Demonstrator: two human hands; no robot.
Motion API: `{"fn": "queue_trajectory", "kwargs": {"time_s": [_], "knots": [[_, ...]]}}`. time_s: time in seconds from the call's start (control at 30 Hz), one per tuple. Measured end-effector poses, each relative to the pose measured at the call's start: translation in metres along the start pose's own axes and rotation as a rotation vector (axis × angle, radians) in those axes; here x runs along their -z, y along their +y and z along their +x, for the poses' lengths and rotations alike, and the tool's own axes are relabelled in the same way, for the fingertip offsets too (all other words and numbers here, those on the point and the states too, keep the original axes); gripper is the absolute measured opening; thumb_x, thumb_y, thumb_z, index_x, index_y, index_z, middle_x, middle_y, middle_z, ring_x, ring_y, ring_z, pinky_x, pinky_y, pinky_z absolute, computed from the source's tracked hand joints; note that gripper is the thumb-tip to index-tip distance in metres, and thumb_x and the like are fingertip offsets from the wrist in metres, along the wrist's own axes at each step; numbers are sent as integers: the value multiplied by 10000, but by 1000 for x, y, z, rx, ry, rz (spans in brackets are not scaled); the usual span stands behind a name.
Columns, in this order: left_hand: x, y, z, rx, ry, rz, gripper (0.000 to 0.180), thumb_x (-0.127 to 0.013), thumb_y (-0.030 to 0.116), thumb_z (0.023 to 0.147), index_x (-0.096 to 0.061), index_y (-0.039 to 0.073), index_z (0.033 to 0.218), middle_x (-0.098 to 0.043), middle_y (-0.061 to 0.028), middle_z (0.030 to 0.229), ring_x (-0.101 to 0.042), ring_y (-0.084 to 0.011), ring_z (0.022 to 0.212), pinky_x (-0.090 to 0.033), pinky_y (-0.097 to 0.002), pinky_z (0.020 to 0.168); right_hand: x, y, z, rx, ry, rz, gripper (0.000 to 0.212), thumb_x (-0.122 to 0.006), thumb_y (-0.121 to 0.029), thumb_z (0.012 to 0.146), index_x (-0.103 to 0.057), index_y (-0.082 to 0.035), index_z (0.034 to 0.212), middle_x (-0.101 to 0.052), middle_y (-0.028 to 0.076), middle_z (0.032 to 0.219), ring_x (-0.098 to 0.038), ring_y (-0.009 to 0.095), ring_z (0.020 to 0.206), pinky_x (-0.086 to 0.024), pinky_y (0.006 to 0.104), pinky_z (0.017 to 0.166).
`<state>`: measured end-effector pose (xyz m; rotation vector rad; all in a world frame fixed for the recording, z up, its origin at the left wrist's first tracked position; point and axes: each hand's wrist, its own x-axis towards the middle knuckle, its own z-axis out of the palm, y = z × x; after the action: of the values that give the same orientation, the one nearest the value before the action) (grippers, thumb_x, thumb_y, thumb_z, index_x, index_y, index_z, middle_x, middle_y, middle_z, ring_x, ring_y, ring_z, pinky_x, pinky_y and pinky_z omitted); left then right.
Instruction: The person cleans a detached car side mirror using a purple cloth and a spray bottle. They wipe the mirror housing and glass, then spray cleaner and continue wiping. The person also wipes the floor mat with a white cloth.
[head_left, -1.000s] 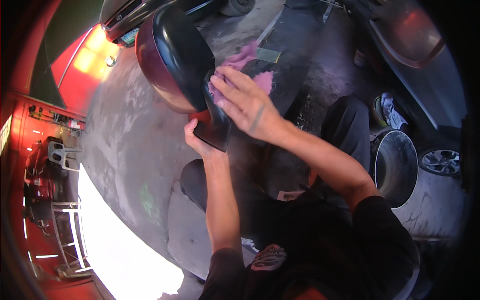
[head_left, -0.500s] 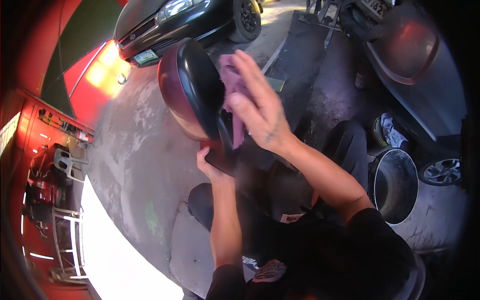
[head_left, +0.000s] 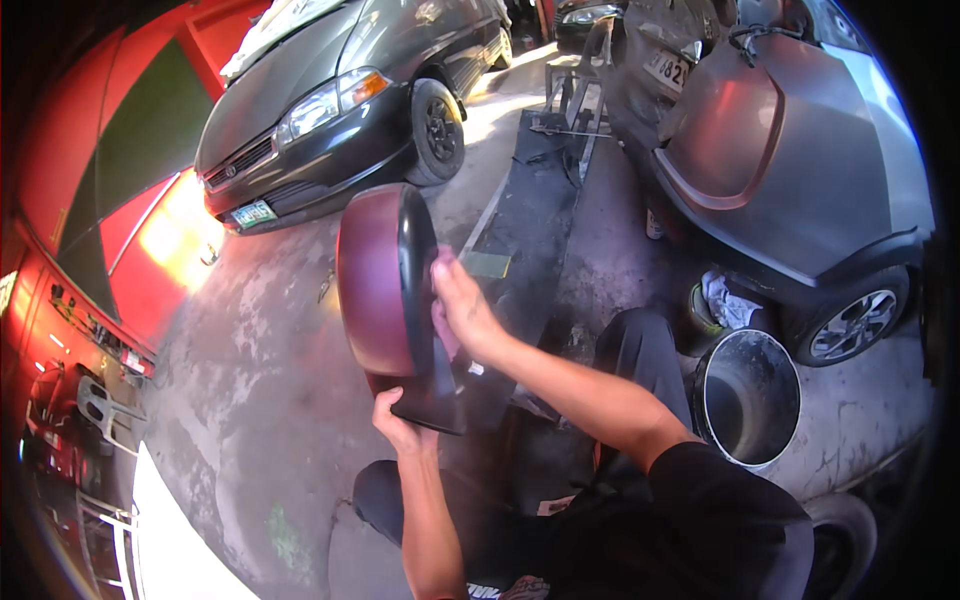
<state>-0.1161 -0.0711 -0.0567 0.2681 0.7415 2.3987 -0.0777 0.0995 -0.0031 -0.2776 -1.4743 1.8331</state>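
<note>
A car side mirror (head_left: 378, 285), with a maroon cover and black casing, is held up before me, its cover turned to the left. Around its black base at the bottom, my left hand (head_left: 404, 425) is closed, thumb on the near side. My right hand (head_left: 466, 312) presses a pink cloth (head_left: 443, 332) against the right side of the mirror, near the black rim. Most of the cloth is hidden behind that hand and the mirror. The mirror's glass side faces away from view.
A dark car (head_left: 330, 140) stands ahead on the left, and a grey car (head_left: 790, 150) with a dull rear panel on the right. Near my right knee sit a black bucket (head_left: 745, 400) and a crumpled white cloth (head_left: 730, 302). A long dark mat (head_left: 540, 190) lies on the concrete floor.
The view has tilted up, showing more of both cars. The mirror has turned, so more maroon shows. My right hand, earlier spread over the cloth, now lies closer against the mirror.
</note>
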Motion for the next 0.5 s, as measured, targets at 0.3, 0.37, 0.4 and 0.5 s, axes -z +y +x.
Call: {"fn": "queue_trajectory", "kwargs": {"time_s": [0.3, 0.37, 0.4, 0.5], "knots": [[-4, -6, -3, 24, 151, 76, 318, -618, 179, 775, -634, -28, 1016, -678, -139, 965, -678, -301, 904, -564, -434, 864, 16, -46, 23, 770, 227, -695, 444, -454, -186, 1058, -456, 62, 1427, -471, 265, 1443, -504, 449, 1258, -354, 514, 1143], [-3, -6, 1, -28, 138, 81, 290, -605, 147, 778, -636, -33, 1004, -680, -136, 964, -680, -286, 903, -564, -410, 861, 4, -23, -26, 887, 61, -1086, 495, -542, -154, 983, -482, 5, 1448, -458, 232, 1492, -433, 501, 1355, -275, 646, 1168], [-3, -6, 2, -39, 205, 142, 325, -596, 133, 782, -631, -34, 1058, -678, -131, 1003, -679, -272, 928, -563, -400, 865, 0, -15, -44, 980, -131, -1123, 520, -579, -169, 936, -512, -31, 1433, -476, 213, 1472, -413, 498, 1386, -258, 696, 1150], [-3, 1, 3, -202, 108, 281, 606, -567, 90, 769, -523, -3, 1367, -626, -96, 1184, -646, -236, 1088, -535, -369, 935, -1, -20, -53, 1179, -305, -1275, 448, -628, -239, 872, -638, -159, 1313, -533, 161, 1341, -436, 459, 1390, -297, 728, 1109]]}}
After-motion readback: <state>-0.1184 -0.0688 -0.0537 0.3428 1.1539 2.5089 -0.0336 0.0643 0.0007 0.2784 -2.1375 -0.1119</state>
